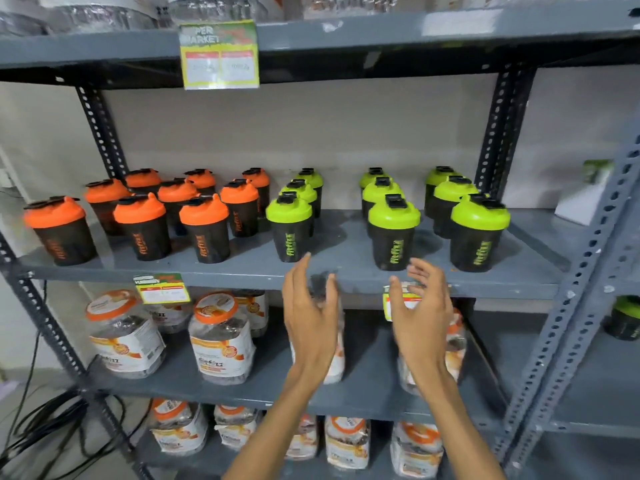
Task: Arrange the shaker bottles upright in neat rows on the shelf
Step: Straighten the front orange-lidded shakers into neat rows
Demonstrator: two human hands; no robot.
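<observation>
Black shaker bottles stand upright on the grey shelf point(339, 271). Several with orange lids point(204, 230) fill the left half in loose rows. Several with green lids stand in three front-to-back rows on the right: a left row point(290, 230), a middle row point(393, 233) and a right row point(479, 233). My left hand point(310, 313) is raised in front of the shelf edge, just below the left green row, fingers apart and holding nothing. My right hand point(420, 313) is held up below the middle green row, fingers also spread and holding nothing. Neither hand touches a bottle.
Clear jars with orange lids point(221, 337) sit on the shelf below, with more on the lowest shelf. Price tags point(220, 55) hang on the shelf edges. Perforated grey uprights point(568, 306) frame the rack. Black cables point(41, 424) lie on the floor at left. A white box point(585, 199) sits far right.
</observation>
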